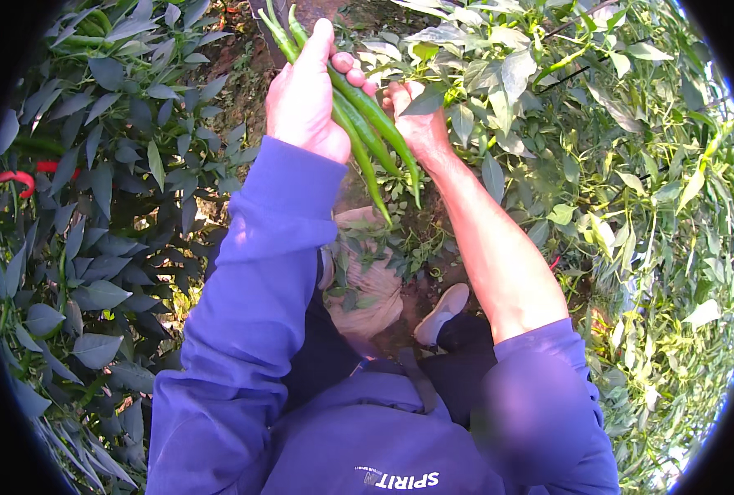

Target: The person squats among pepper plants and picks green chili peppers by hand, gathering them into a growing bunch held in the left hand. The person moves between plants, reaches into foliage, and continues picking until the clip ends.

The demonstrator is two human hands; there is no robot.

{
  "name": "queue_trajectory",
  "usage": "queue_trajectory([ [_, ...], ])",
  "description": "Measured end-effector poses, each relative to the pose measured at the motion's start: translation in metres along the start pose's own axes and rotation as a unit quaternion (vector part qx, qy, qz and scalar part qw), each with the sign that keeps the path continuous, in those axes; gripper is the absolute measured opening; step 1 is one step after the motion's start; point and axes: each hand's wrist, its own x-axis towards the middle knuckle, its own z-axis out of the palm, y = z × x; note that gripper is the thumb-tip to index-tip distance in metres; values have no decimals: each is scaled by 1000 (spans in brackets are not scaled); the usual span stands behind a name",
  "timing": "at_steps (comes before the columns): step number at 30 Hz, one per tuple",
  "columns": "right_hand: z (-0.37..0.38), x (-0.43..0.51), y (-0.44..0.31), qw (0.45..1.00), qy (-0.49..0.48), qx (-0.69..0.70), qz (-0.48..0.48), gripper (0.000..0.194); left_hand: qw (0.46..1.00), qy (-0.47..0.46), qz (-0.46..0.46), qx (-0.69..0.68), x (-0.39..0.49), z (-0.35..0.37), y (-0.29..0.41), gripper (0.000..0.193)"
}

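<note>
My left hand [311, 99] grips a bunch of several long green chili peppers [367, 124] at the top centre; their tips hang down to the right and their upper ends stick out past the thumb. Just to the right, my right hand [416, 117] reaches in at the edge of the pepper plants [497, 68], its fingers curled and partly behind a leaf. Whether it holds anything cannot be told. Another green chili pepper [562, 65] hangs among the leaves farther right.
Dense pepper plants [100, 297] stand on the left, with a red chili pepper [17, 179] at the far edge. A pale cloth or sack [367, 291] with leaves on it lies on the ground between my legs, near my shoe [442, 312].
</note>
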Motion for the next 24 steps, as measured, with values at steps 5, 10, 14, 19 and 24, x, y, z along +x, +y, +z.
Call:
queue_trajectory([
  [5, -10, -15, -35, 947, 62, 229, 218, 34, 1000, 21, 2, 8, 19, -8, 30, 26],
  [10, -14, -16, -59, 923, 64, 277, 259, 29, 996, 11, 76, 52, 13, -14, 49, 25],
  [14, -13, -19, -73, 920, 19, 262, 290, 32, 990, 17, 69, 123, -1, -15, 46, 26],
  [19, -13, -44, -97, 927, 21, 283, 245, 44, 944, -29, 33, 326, -27, -21, 16, 24],
  [24, -23, -66, -115, 885, 145, 414, 156, 43, 851, -169, -58, 493, -36, -28, -19, 28],
])
